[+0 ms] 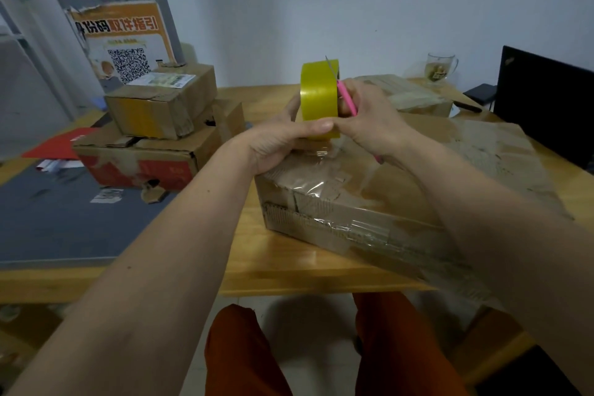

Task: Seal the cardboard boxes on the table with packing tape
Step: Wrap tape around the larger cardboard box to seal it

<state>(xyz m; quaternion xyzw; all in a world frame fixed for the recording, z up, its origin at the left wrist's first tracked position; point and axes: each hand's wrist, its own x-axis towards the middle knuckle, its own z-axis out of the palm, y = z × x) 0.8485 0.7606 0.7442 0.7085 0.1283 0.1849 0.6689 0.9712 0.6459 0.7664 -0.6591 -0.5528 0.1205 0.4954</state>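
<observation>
A: Where is your tape right now?

B: Your left hand (279, 141) holds the yellow tape roll (319, 96) upright, edge toward you, just above the centre of the frame. Your thumb lies across the lower front of the roll and your fingers curl round behind it. A clear strip of tape (321, 151) runs down from the roll to the top of the big box (401, 190).

A: And your right hand?

B: Your right hand (369, 119) is closed round a pink-handled cutter (346, 100), fingers curled on the handle. The thin grey blade points up along the right side of the roll, touching or just beside it; you can't tell which.

A: Where is the box you are working on?

B: It lies flat on the table (299, 270), centre to right of the frame, under both of your hands. Shiny clear tape already covers its near edge and part of its top.

A: What else is on the table?

B: At centre left, a small box (167, 100) with a white label sits on a larger box with a red side (144, 161). Another flat box (408, 93) lies behind your right hand. A glass mug (440, 66) stands at the upper right, and a black laptop screen (546, 100) rises at the right edge. A grey mat (64, 222) covers the lower left, with a red paper (61, 145) beyond it. A poster with a square code (128, 48) leans in the upper left.
</observation>
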